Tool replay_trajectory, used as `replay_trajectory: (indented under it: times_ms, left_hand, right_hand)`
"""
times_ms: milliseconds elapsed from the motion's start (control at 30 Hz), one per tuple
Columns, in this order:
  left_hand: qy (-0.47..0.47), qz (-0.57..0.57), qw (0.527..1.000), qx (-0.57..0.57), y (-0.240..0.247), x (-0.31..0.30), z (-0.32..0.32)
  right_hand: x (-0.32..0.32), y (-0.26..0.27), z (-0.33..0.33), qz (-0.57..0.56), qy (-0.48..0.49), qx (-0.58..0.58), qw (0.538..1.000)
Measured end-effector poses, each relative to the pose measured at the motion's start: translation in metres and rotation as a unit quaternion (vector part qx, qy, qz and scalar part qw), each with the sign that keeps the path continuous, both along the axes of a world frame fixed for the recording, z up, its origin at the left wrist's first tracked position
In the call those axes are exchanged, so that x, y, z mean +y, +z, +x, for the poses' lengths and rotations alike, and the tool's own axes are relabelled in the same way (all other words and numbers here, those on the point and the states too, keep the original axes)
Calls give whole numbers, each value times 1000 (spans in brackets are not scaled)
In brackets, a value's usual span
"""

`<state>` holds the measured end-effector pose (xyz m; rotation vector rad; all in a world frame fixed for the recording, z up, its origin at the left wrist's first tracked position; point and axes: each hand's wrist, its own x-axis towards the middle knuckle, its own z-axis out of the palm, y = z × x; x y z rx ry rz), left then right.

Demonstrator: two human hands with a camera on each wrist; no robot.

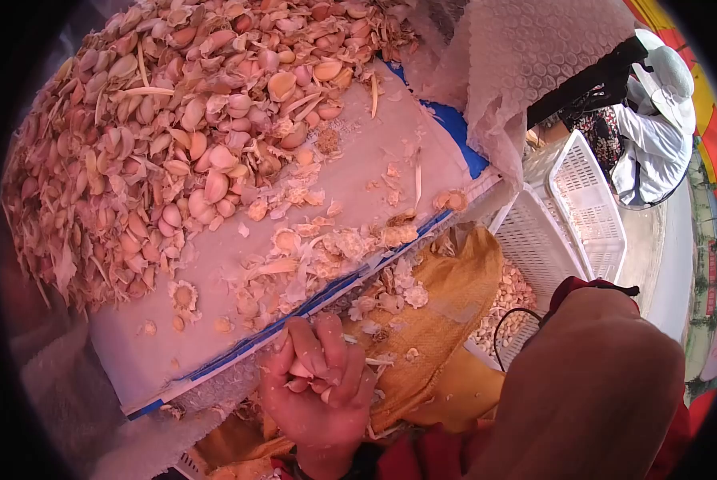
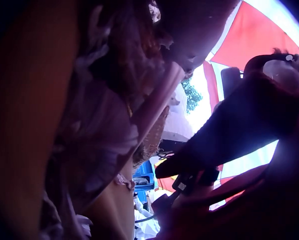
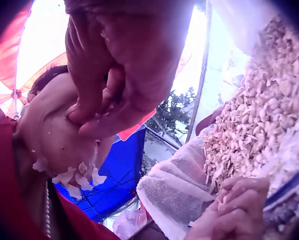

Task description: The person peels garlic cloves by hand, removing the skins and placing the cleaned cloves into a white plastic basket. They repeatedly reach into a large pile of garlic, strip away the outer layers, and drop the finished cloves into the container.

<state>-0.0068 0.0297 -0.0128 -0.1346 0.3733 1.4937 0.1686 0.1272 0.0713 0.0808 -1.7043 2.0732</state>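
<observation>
Garlic clove (image 1: 301,370) pinched in the curled fingers of left hand (image 1: 320,390), just below the near edge of the board (image 1: 358,172). Heap of cloves (image 1: 158,120) across the board's far left, skins (image 1: 310,248) strewn along the near edge. Right hand (image 3: 114,60) raised, fingers curled; whether gripping anything, impossible to tell.

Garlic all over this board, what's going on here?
A person is working through garlic by hand. Their left hand grips a single clove just below the edge of a board. The board carries a big heap of cloves, with loose skins scattered near its edge. The right hand shows only in its wrist view, fingers curled; whether it holds anything is unclear. A white crate stands beside the board.
</observation>
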Motion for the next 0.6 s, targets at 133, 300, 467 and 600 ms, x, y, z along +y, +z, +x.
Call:
replay_trajectory:
  times_ms: [133,300,467,600]
  left_hand:
    - [-14,10,1000,0,1,-1,3]
    - [-52,-68,996,-24,4,1,4]
    - [-43,-96,991,-84,4,2,5]
    - [-39,-51,992,-110,6,1,1]
  right_hand:
    - [3,-3,1,33,-16,-7,999]
    - [13,-14,-6,118,-50,-28,991]
    - [18,-40,-20,372,-173,-174,895]
    - [43,-40,3,300,-357,-227,855]
